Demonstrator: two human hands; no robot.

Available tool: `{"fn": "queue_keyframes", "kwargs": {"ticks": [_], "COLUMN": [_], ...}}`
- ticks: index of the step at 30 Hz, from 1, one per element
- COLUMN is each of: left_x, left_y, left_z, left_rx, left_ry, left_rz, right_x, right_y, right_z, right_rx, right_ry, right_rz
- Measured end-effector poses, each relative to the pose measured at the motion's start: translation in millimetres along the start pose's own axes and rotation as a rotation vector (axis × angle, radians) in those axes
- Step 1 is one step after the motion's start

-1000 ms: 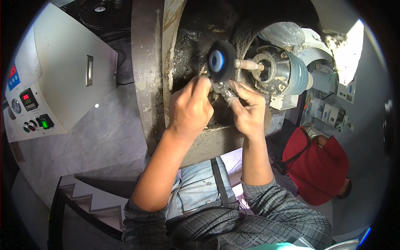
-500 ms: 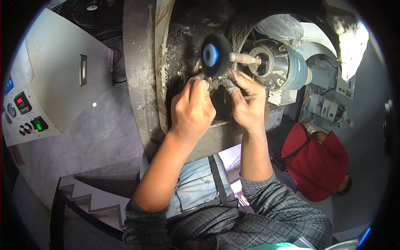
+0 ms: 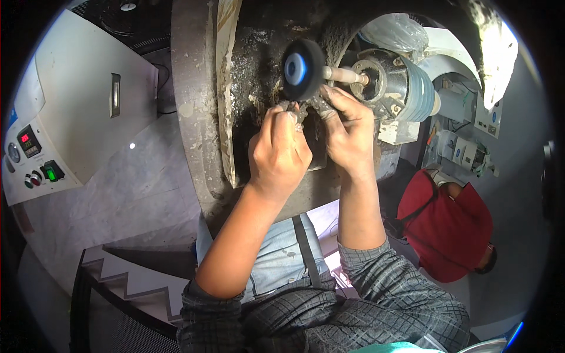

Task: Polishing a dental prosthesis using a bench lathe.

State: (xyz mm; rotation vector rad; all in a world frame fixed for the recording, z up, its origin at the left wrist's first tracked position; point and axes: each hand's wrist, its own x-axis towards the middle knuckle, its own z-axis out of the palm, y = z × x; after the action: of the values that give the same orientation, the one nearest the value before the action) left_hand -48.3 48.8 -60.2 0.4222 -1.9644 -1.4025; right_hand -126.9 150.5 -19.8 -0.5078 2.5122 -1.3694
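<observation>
A black buffing wheel (image 3: 316,66) with a blue and white hub sits on a tapered spindle (image 3: 344,75) that comes out of a motor (image 3: 391,85). Just below the wheel, my left hand (image 3: 276,150) is closed, thumb and fingers pinching a small, dark grey, jagged piece (image 3: 302,112). My right hand (image 3: 351,132) is closed on the right side of the same piece, its fingertips smeared with grey grime. The fingers hide much of the piece. Its top lies close to the wheel's lower rim; whether they touch, I cannot tell.
A grime-coated housing (image 3: 197,112) surrounds the wheel. At left stands a pale cabinet (image 3: 94,88) with a lit control panel. Clear plastic sheeting (image 3: 397,35) lies above the motor. A person in a red top (image 3: 447,226) bends at the right. Zigzag-edged steps (image 3: 132,279) are at lower left.
Both hands still hold the piece under the wheel. My left hand has shifted slightly right, closer to the right hand, and its wrist has turned a little. The whole view has moved slightly.
</observation>
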Motion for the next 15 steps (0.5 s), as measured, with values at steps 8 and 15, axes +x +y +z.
{"fn": "queue_keyframes", "kwargs": {"ticks": [8, 15], "left_x": [-3.7, -3.7], "left_y": [0.0, -6.7], "left_z": [4.0, -0.7], "left_rx": [0.074, 0.164], "left_ry": [0.01, 0.035], "left_rz": [-0.007, 0.13], "right_x": [4.4, 1.2], "right_y": [-0.4, 5.3], "right_z": [-2.7, -0.6], "right_rx": [-0.088, -0.005], "right_ry": [-0.055, -0.035], "right_rz": [-0.016, -0.042]}}
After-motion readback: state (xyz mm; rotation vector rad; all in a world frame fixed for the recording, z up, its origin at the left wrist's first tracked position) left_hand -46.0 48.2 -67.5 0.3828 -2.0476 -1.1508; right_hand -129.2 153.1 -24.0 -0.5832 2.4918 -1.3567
